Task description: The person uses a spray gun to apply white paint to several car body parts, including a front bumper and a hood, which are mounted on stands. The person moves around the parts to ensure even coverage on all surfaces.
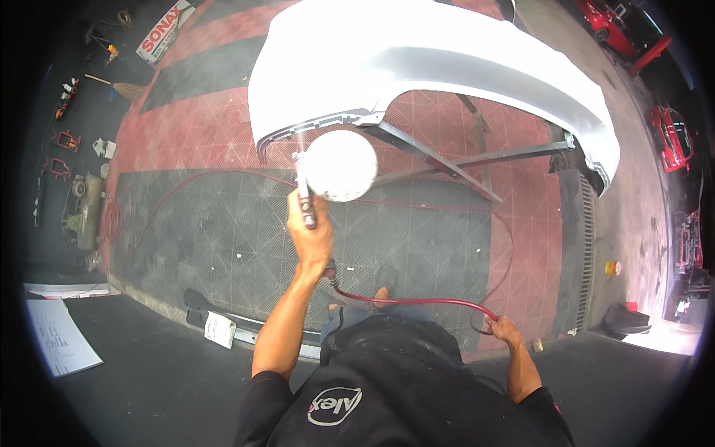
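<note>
My left hand (309, 232) is wrapped round the grip of a spray gun (304, 195), stretched out ahead of me. A round white cup (342, 165) sits on the gun and hides part of it. The gun's front end is close to the lower left edge of a silver-white car bumper (447, 67), with a thin pale streak between them. Off to the right and lower, my right hand (506, 328) is closed round a red air hose (417, 301), which runs across my front to the base of the gun.
Crossed metal bars of a stand (454, 165) support the bumper. More hose loops over the red and grey tiled floor (223, 223). At right runs a drain grate (586, 238). Paper sheets (63, 335), a broom (128, 91) and a tank (91, 212) are along the left.
</note>
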`<control>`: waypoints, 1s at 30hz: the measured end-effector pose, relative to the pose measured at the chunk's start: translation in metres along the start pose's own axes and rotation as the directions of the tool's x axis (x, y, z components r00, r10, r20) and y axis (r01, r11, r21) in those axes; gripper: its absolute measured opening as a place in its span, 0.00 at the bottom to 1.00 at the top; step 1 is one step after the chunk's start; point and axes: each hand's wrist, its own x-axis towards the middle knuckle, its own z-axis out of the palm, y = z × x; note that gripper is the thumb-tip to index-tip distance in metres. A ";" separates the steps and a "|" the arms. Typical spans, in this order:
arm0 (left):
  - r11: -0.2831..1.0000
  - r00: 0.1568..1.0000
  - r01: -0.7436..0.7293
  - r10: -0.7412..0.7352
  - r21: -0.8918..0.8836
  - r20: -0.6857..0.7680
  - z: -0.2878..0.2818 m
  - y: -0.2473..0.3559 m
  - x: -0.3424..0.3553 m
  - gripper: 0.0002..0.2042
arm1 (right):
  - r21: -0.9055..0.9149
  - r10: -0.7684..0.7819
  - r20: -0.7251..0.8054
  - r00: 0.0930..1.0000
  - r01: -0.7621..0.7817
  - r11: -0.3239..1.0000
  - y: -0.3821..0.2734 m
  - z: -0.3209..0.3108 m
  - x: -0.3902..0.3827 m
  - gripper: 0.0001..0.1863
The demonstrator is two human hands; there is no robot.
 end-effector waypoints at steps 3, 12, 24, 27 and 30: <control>1.000 1.000 0.005 -0.005 -0.012 0.026 0.031 0.015 0.007 0.16 | 0.015 0.028 -0.015 0.999 -0.028 1.000 -0.001 -0.002 -0.006 0.37; 0.995 0.979 -0.035 0.054 -0.098 0.199 0.115 0.051 0.032 0.19 | 0.062 0.093 -0.030 0.995 -0.091 0.994 0.055 0.028 -0.027 0.36; 0.966 0.846 -0.225 0.259 -0.127 0.467 0.194 0.071 0.016 0.21 | 0.168 0.117 -0.035 0.992 -0.110 0.980 0.052 0.071 -0.061 0.34; 0.952 0.866 -0.297 0.299 -0.069 0.400 0.200 0.056 0.012 0.23 | 0.204 0.126 -0.047 0.991 -0.114 0.972 0.059 0.094 -0.055 0.35; 0.987 0.890 -0.154 0.157 -0.042 0.428 0.204 0.053 0.011 0.23 | 0.249 0.158 -0.019 0.987 -0.148 0.957 0.049 0.104 -0.058 0.35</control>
